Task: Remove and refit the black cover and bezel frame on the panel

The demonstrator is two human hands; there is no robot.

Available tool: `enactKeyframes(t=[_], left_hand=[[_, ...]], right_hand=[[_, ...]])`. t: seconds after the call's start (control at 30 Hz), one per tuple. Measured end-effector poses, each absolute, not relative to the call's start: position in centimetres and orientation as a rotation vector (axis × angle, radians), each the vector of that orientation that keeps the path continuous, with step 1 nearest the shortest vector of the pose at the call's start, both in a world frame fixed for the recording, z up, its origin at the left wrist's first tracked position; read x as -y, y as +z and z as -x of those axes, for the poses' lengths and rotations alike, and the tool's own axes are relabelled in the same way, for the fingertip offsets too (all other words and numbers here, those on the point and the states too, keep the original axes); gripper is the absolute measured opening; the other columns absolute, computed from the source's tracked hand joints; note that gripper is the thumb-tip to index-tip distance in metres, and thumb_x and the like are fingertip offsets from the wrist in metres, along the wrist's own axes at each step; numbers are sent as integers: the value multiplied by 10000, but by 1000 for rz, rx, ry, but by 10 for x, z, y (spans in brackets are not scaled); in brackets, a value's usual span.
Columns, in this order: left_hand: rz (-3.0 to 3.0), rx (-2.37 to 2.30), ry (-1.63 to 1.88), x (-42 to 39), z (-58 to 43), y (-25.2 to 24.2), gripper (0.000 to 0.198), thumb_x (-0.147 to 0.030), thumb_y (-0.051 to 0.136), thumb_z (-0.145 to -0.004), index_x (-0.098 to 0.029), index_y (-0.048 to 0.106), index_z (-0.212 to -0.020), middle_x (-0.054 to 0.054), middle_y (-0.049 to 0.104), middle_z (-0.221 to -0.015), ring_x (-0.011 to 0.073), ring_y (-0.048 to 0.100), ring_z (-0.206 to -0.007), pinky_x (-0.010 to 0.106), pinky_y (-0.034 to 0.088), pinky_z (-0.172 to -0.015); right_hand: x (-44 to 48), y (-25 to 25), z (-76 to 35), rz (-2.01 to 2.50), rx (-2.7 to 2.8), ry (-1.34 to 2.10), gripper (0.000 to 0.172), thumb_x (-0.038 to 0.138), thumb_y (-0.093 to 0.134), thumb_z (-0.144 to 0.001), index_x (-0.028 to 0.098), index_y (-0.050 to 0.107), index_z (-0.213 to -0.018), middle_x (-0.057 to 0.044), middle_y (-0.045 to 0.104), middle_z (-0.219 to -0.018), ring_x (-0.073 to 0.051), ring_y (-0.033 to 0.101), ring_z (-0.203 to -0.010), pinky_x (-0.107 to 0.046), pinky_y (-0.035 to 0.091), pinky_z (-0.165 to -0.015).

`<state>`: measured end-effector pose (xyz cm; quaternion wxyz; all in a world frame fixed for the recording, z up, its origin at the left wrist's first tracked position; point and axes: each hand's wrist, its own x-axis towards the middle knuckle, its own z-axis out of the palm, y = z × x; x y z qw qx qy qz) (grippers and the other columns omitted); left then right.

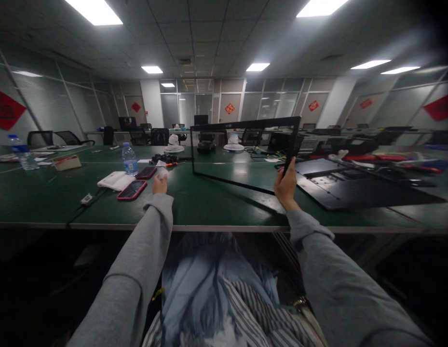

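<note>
My right hand [286, 185] grips the right side of a thin black monitor bezel [241, 124], an empty rectangular frame. The bezel is raised at a tilt, and the green table shows through its opening. My left hand [159, 183] is above the table to the left of the bezel, its fingers curled round what looks like a white tissue [163, 172]. Close to that hand lie two phones with pink edges, one nearer [132, 190] and one farther [146, 172]. To the right of my right hand is a large flat black panel [354, 185], blurred at its far end.
A water bottle [129, 159] stands behind a white box-like item [116, 180]. A cable [88, 205] hangs over the front edge. Farther back are small dark parts [164, 159], white fans [233, 142] and loose wires [262, 153]. Another bottle [24, 153] stands far left.
</note>
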<state>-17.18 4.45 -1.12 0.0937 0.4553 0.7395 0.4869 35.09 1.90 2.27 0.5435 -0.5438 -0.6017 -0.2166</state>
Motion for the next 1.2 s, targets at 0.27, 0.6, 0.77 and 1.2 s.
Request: enactKeyframes(t=[0.27, 0.6, 0.77, 1.2], left_hand=[[-1691, -2167, 1368, -27, 145, 1, 568, -446, 524, -970, -144, 392, -1432, 158, 633, -1324, 253, 640, -1157, 312, 458, -934], [-1824, -2277, 1204, -28, 145, -1, 374, -360, 442, -1003, -193, 591, -1302, 140, 688, -1216, 276, 633, -1157, 350, 458, -944], [-1856, -2415, 1104, -36, 147, -9, 416, -391, 435, -995, -171, 627, -1292, 181, 613, -1287, 302, 577, -1215, 377, 443, -997], [-1764, -2389, 849, -55, 162, -30, 399, -483, 602, -887, -197, 737, -1131, 190, 583, -1379, 400, 426, -1337, 512, 379, -1060]], right_hand=[[-35, 10, -343, 1508, 1414, -358, 704, 312, 245, -982, 29, 76, -1605, -235, 591, -1302, -290, 645, -1006, -443, 493, -928], [-53, -19, -358, 1762, 1631, -164, 623, 347, 348, -979, 31, 284, -1512, -244, 659, -1154, -335, 664, -992, -453, 493, -897], [-56, -21, -361, 1807, 1656, -178, 544, 320, 395, -967, 78, 371, -1454, -209, 679, -1109, -300, 661, -958, -414, 494, -877], [-76, -35, -376, 1903, 1764, -188, 382, 292, 549, -875, 96, 709, -1161, -182, 678, -1075, -295, 579, -1086, -420, 423, -991]])
